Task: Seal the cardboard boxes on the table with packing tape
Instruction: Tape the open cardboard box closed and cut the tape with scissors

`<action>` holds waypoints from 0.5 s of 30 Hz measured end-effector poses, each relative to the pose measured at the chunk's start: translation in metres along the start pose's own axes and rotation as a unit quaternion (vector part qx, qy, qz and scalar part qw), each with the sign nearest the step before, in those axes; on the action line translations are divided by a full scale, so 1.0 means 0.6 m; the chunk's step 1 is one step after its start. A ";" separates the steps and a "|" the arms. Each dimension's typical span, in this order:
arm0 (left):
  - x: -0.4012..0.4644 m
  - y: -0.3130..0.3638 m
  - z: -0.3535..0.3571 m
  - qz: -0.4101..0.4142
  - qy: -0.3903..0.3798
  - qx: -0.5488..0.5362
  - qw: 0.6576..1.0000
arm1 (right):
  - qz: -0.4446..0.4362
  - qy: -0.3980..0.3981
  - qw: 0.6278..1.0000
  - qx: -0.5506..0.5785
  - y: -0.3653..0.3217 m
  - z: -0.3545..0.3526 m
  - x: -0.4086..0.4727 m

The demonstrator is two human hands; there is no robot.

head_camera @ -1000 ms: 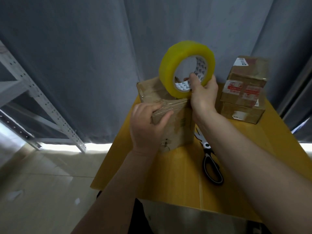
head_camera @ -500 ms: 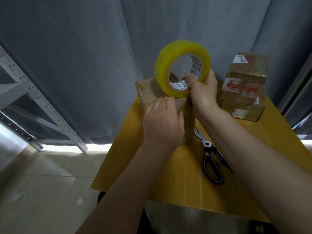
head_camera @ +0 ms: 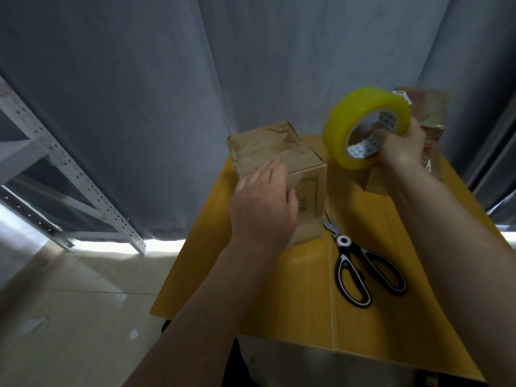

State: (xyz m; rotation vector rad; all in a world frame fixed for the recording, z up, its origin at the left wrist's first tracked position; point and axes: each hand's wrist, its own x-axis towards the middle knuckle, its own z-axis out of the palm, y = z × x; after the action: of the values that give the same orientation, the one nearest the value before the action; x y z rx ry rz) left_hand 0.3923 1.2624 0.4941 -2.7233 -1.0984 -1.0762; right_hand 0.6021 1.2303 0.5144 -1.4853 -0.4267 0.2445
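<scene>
- The cardboard box (head_camera: 279,160) stands upright at the back left of the yellow counter (head_camera: 293,289); its top flaps lie closed and flat.
- My left hand (head_camera: 262,208) rests on the near top edge of the box, fingers fairly straight and pressing on the flaps, gripping nothing.
- My right hand (head_camera: 402,146) grips the yellow tape roll (head_camera: 363,127) through its core, held in the air to the right of the box and above its top, well clear of it.
- Governing relation: the roll lies right of the box, and I judge the top seam runs from the near edge to the far one. My right hand carries the roll; my left is the one at the box.
- No free tape end is discernible.
- Scissors (head_camera: 365,266) lie on the counter in front of the box, to its right, closed, handles toward me.
- More boxes (head_camera: 430,113) stand stacked right of the box, behind the roll.
</scene>
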 end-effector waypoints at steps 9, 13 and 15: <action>0.000 0.001 0.011 -0.018 0.009 -0.006 1.000 | 0.140 -0.005 0.980 0.143 0.061 0.008 -0.023; -0.002 0.000 0.015 -0.029 0.039 -0.005 0.999 | 0.046 0.006 0.995 0.090 0.028 -0.010 -0.002; -0.002 0.000 0.018 -0.026 0.033 0.006 0.999 | 0.003 0.012 0.999 0.048 0.013 -0.019 0.002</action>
State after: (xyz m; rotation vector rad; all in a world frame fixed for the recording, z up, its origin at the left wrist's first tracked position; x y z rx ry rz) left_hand 0.3980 1.2646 0.4850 -2.6437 -1.1682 -1.1525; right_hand 0.6089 1.2214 0.5063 -1.3939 -0.3853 0.2482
